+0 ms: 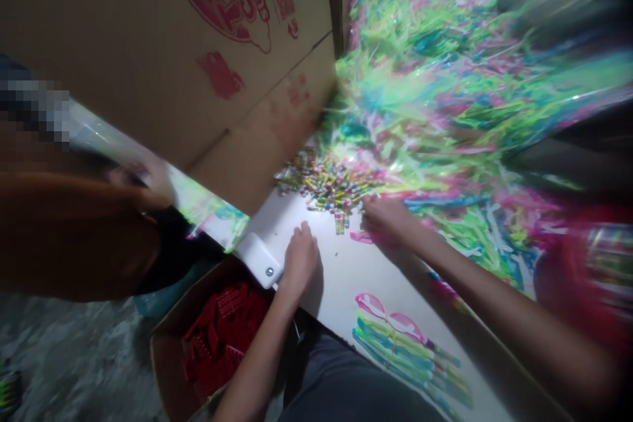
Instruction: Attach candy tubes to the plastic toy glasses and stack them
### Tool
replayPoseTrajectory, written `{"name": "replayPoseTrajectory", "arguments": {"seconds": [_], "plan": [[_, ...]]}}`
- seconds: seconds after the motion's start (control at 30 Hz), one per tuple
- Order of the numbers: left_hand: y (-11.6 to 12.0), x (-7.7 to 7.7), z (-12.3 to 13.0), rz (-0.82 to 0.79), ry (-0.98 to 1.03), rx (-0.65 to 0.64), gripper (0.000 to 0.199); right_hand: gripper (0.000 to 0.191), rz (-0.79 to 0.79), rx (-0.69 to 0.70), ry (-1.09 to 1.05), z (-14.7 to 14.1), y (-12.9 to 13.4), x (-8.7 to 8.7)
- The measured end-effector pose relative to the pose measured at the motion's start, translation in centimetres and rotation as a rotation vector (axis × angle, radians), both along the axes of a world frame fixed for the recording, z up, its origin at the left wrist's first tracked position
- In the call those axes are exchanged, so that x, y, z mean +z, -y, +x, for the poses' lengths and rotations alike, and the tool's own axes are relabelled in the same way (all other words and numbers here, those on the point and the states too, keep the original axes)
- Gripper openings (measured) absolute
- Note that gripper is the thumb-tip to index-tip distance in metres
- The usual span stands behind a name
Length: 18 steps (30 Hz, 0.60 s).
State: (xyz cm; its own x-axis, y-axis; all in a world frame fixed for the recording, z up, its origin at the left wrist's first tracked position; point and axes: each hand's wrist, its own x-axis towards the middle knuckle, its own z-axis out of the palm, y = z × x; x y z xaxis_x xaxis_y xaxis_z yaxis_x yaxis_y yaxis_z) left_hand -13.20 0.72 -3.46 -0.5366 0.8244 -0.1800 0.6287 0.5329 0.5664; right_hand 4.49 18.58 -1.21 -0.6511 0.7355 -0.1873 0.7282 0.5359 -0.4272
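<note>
— White table (346, 277) beside a big cardboard carton (163, 46): what are the hands doing there?

— The person's left hand (301, 260) rests on the table with its fingers curled together, just below a heap of tiny coloured sticks (326, 184). The right hand (386, 217) reaches in from the right, fingers bunched against the heap's edge. Whether either hand is pinching a piece, I cannot tell.

— Where exactly is the heap?

— Toward the table's far end, between the hands and the carton. A short upright stack (340, 223) of the same sticks stands at its near edge, between the two hands.

— What looks finished, and what is left?

— Nearer the person, a tidy row of pink and green plastic spoons (405, 356) lies on the table. Beyond the heap, a far larger tangle of neon plastic strips (435, 92) lies loose.

— Anything else around?

— Below the table edge, an open box (163, 356) holds red plastic pieces (217, 343). To the left, a co-worker's hand (141, 178) in an orange sleeve (74, 231) grips a clear printed bag (208, 211).
</note>
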Motion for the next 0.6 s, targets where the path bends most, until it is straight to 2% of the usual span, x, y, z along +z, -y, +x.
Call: {"name": "replayPoseTrajectory", "arguments": {"seconds": [0.07,0.13,0.2,0.23,0.33,0.4,0.47,0.53,0.6], "plan": [[-0.1,-0.3,0.0,0.029,0.06,-0.005,0.027,0.026,-0.042,-0.102,-0.131,1.2,0.7,0.9],[0.0,0.1,0.2,0.069,0.152,-0.027,0.03,0.042,-0.123,-0.221,-0.294,2.8,2.3,1.9],[0.1,1.4,1.0,0.107,0.27,-0.076,0.036,0.062,-0.254,-0.303,-0.465,4.6,4.6,2.9],[0.1,2.3,1.6,0.147,0.374,-0.096,0.04,0.066,-0.322,-0.33,-0.54,5.5,5.8,3.5],[0.2,5.6,4.4,0.329,0.858,-0.102,0.055,0.059,-0.51,-0.418,-0.764,7.7,9.3,5.2],[0.3,7.7,6.8,0.409,1.126,-0.098,0.063,0.047,-0.702,-0.545,-1.046,8.9,11.0,6.2],[0.3,9.2,9.1,0.44,1.25,-0.119,0.055,0.04,-0.825,-0.67,-1.267,9.9,12.3,7.0],[0.2,10.1,11.1,0.467,1.324,-0.126,0.039,0.036,-0.877,-0.763,-1.384,10.7,13.4,7.5],[0.0,10.6,12.8,0.491,1.405,-0.078,0.034,0.032,-0.929,-0.801,-1.468,11.5,14.3,7.7]]}}
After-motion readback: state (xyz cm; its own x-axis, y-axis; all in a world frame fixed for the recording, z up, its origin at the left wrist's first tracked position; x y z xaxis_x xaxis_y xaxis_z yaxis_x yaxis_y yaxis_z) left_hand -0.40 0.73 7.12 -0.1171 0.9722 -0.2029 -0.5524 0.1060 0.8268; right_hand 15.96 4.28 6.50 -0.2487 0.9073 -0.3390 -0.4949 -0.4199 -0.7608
